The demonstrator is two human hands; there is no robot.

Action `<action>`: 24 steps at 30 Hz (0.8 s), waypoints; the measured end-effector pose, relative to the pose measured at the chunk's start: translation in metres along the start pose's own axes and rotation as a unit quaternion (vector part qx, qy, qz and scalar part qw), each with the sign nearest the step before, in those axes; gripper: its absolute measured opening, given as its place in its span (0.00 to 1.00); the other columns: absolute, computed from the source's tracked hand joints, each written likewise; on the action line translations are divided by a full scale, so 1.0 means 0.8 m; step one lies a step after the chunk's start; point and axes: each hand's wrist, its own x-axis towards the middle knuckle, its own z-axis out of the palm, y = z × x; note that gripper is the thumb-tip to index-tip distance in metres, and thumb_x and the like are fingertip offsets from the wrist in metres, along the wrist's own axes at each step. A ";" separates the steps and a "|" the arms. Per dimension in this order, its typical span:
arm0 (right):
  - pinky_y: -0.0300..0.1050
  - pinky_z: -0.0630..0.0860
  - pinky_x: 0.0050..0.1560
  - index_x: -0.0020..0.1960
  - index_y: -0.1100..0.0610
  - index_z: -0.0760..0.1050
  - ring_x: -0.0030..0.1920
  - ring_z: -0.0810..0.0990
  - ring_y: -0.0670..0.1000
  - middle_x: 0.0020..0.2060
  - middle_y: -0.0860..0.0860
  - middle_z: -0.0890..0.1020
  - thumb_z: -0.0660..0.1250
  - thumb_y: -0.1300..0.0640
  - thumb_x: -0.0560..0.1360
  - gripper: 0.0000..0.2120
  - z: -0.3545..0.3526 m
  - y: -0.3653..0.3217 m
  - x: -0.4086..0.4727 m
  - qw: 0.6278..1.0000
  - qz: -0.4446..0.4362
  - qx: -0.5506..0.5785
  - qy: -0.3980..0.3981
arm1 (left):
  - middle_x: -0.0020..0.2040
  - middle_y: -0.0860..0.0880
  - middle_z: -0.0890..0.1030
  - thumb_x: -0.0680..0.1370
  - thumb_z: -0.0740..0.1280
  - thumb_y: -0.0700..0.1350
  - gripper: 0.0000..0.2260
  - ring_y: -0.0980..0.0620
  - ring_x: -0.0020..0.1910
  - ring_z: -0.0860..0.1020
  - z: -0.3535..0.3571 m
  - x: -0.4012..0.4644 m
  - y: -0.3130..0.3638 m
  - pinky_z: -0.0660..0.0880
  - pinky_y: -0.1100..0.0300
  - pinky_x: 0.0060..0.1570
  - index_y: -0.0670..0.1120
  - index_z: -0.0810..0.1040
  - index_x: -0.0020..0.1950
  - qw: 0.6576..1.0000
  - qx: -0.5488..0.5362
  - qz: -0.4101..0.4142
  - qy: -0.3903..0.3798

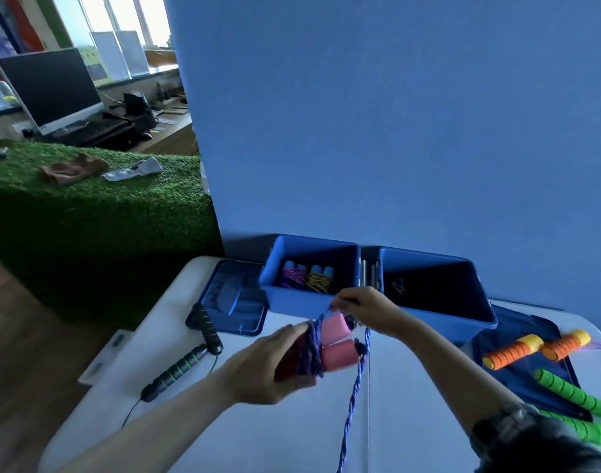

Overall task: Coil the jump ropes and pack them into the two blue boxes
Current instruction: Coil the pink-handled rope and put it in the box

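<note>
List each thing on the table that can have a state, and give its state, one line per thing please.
Left blue box: open, two coiled ropes inside.
Right blue box: open, nearly empty.
Pink-handled rope: partly coiled, tail hanging loose.
Left hand: holds the coil.
Right hand: pinches the cord.
Black rope: uncoiled, on the table.
Orange-handled rope: unpacked, on a lid.
Green handles: unpacked.
Left lid: off, lying flat.

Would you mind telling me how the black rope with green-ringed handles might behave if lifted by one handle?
The black rope probably goes floppy: its thin cord already curves loosely on the table. Its other handle would likely drag or swing. The ribbed handles look foam-padded, so probably grippy.
</note>
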 end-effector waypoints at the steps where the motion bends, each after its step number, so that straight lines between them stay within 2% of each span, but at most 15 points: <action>1: 0.36 0.67 0.32 0.42 0.61 0.77 0.29 0.69 0.44 0.30 0.50 0.75 0.60 0.66 0.77 0.10 0.003 0.002 -0.002 0.999 0.016 0.047 0.013 | 0.67 0.53 0.73 0.74 0.69 0.61 0.35 0.58 0.64 0.73 -0.001 0.002 0.000 0.71 0.57 0.62 0.48 0.61 0.75 0.999 -0.021 0.006 0.039; 3: 0.37 0.64 0.29 0.36 0.62 0.72 0.26 0.66 0.45 0.24 0.48 0.70 0.55 0.71 0.76 0.13 0.018 0.002 -0.007 0.991 0.054 0.121 0.017 | 0.63 0.54 0.76 0.74 0.70 0.59 0.33 0.59 0.60 0.75 -0.008 0.012 -0.003 0.72 0.60 0.59 0.46 0.64 0.73 0.994 -0.051 0.006 0.099; 4: 0.37 0.62 0.27 0.34 0.61 0.71 0.24 0.65 0.45 0.21 0.46 0.69 0.55 0.70 0.77 0.15 0.029 0.000 -0.010 0.985 0.070 0.158 0.009 | 0.60 0.54 0.77 0.73 0.71 0.57 0.32 0.60 0.58 0.77 -0.014 0.017 -0.001 0.73 0.61 0.57 0.46 0.65 0.72 0.990 -0.057 -0.001 0.128; 7: 0.37 0.64 0.24 0.36 0.58 0.73 0.21 0.64 0.47 0.20 0.45 0.67 0.56 0.55 0.82 0.18 0.061 -0.002 -0.019 0.969 0.073 0.235 -0.012 | 0.49 0.56 0.79 0.73 0.71 0.54 0.27 0.64 0.45 0.78 -0.026 0.032 -0.004 0.73 0.64 0.47 0.49 0.67 0.68 0.972 -0.109 -0.026 0.205; 10: 0.38 0.65 0.25 0.38 0.57 0.74 0.21 0.65 0.49 0.23 0.47 0.67 0.55 0.50 0.81 0.18 0.088 0.002 -0.032 0.957 0.100 0.270 -0.027 | 0.53 0.60 0.78 0.70 0.70 0.56 0.28 0.68 0.48 0.76 -0.041 0.046 -0.018 0.70 0.74 0.47 0.50 0.67 0.66 0.949 -0.109 -0.070 0.289; 11: 0.38 0.64 0.24 0.37 0.57 0.74 0.21 0.65 0.48 0.23 0.47 0.68 0.56 0.50 0.81 0.19 0.095 0.002 -0.039 0.958 0.115 0.259 -0.035 | 0.54 0.58 0.78 0.69 0.71 0.57 0.29 0.67 0.50 0.76 -0.046 0.051 -0.026 0.69 0.74 0.47 0.50 0.66 0.66 0.938 -0.111 -0.097 0.315; 14: 0.38 0.65 0.25 0.35 0.53 0.74 0.22 0.67 0.46 0.25 0.47 0.70 0.56 0.51 0.80 0.17 0.111 -0.004 -0.061 0.981 0.129 0.136 -0.045 | 0.58 0.50 0.77 0.68 0.72 0.57 0.32 0.49 0.56 0.78 -0.063 0.060 -0.055 0.68 0.63 0.48 0.48 0.66 0.67 0.895 -0.119 -0.220 0.370; 16: 0.36 0.64 0.29 0.39 0.50 0.73 0.26 0.67 0.42 0.28 0.44 0.71 0.55 0.54 0.80 0.13 0.114 -0.010 -0.074 0.996 0.081 0.005 -0.032 | 0.61 0.49 0.76 0.71 0.73 0.53 0.32 0.44 0.58 0.77 -0.068 0.055 -0.079 0.67 0.59 0.49 0.50 0.64 0.70 0.897 -0.074 -0.276 0.337; 18: 0.40 0.65 0.33 0.43 0.50 0.72 0.28 0.67 0.44 0.29 0.43 0.71 0.54 0.52 0.80 0.11 0.109 -0.020 -0.084 0.997 0.032 -0.067 -0.020 | 0.64 0.47 0.74 0.73 0.72 0.52 0.31 0.43 0.59 0.76 -0.063 0.044 -0.103 0.70 0.55 0.51 0.53 0.62 0.72 0.921 0.015 -0.284 0.268; 19: 0.45 0.67 0.35 0.44 0.52 0.72 0.30 0.69 0.47 0.30 0.44 0.72 0.54 0.50 0.80 0.12 0.104 -0.029 -0.088 0.996 0.012 -0.092 -0.011 | 0.65 0.47 0.74 0.72 0.71 0.54 0.32 0.43 0.60 0.76 -0.059 0.038 -0.109 0.72 0.53 0.52 0.53 0.61 0.72 0.928 0.046 -0.283 0.237; 21: 0.48 0.69 0.39 0.47 0.55 0.72 0.38 0.74 0.56 0.36 0.51 0.77 0.54 0.47 0.80 0.14 0.091 -0.045 -0.089 0.988 -0.031 -0.152 0.006 | 0.66 0.48 0.73 0.72 0.70 0.56 0.33 0.44 0.62 0.74 -0.046 0.028 -0.116 0.72 0.52 0.57 0.53 0.60 0.73 0.939 0.066 -0.293 0.170; 24: 0.49 0.71 0.43 0.51 0.53 0.73 0.46 0.77 0.59 0.45 0.54 0.81 0.55 0.47 0.80 0.13 0.069 -0.059 -0.080 0.976 -0.073 -0.202 0.022 | 0.64 0.54 0.73 0.70 0.67 0.60 0.33 0.49 0.61 0.75 -0.019 0.014 -0.110 0.72 0.53 0.57 0.56 0.61 0.72 0.958 0.114 -0.256 0.063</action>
